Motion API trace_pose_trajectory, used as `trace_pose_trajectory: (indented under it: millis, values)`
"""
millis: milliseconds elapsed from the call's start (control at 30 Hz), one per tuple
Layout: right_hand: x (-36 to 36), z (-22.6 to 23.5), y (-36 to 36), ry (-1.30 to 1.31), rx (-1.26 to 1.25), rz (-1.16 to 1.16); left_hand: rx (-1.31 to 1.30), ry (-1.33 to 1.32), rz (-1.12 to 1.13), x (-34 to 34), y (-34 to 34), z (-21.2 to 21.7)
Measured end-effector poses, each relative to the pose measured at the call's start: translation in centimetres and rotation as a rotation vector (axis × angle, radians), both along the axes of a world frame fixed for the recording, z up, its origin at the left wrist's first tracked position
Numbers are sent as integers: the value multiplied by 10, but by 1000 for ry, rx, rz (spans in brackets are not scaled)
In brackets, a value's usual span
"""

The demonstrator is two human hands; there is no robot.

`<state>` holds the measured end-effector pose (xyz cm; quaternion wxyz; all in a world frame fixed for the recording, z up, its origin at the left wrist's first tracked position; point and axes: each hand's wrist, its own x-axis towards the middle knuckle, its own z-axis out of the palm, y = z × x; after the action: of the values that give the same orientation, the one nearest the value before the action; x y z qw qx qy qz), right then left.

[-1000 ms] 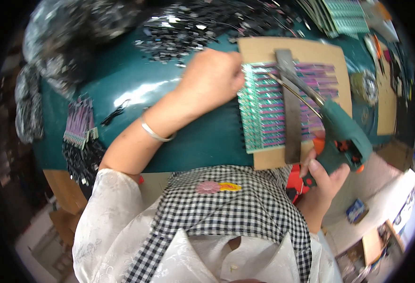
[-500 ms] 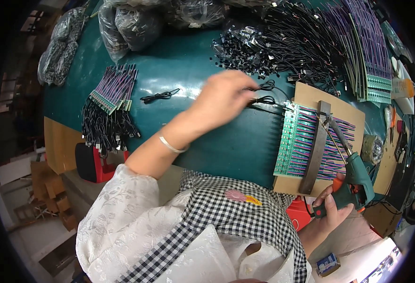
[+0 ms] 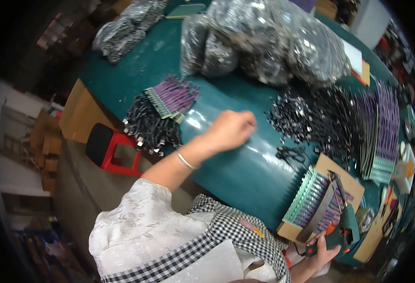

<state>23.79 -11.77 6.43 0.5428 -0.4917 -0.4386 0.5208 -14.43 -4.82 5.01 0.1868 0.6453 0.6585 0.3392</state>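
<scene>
My left hand [image 3: 231, 129] hovers over the middle of the green table, fingers curled in and blurred. Whatever it may hold is hidden. In my right hand [image 3: 321, 254] is a green soldering gun [image 3: 350, 225], its metal tip pointing over a panel of small green circuit boards [image 3: 300, 199]. Rows of purple and black wires run from the boards under a dark flat bar [image 3: 317, 214], all on a brown cardboard sheet [image 3: 327, 162]. Coiled black cables [image 3: 292, 154] lie just beyond the panel's far corner.
A black cable pile [image 3: 327, 115] and long purple-wired board strips [image 3: 384, 137] fill the right. Plastic-bagged bundles [image 3: 264, 42] stand at the back. Finished-looking wired boards [image 3: 172, 99] with black cables lie left. A red stool [image 3: 115, 151] stands beside the table.
My view has swung left, so the table appears shifted right and down. My left hand has moved away from the coiled cables, leftward over the table. My right hand still holds the soldering gun.
</scene>
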Motion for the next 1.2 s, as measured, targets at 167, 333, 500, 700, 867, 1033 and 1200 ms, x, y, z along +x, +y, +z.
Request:
trace_pose_trajectory:
  millis: [167,333,500,700,867,1033,1200]
  values:
    - [-27,3,6,-34,41,20,63,-311,-394,86,-10,23]
    - [-48,-1,11,-75,117,-10,170,-278,-630,160,-24,23]
    - [-50,5,14,-109,46,-97,150,-381,-739,174,-24,23]
    - [-41,-2,14,-90,107,-70,245,-470,-635,182,-32,16]
    - [-41,1,4,-17,220,-279,-91,-792,-636,189,-38,20]
    - [-60,4,8,72,133,-379,-328,-997,-646,182,-30,20]
    - [-53,18,21,85,39,-129,-553,-1015,-555,173,-18,31]
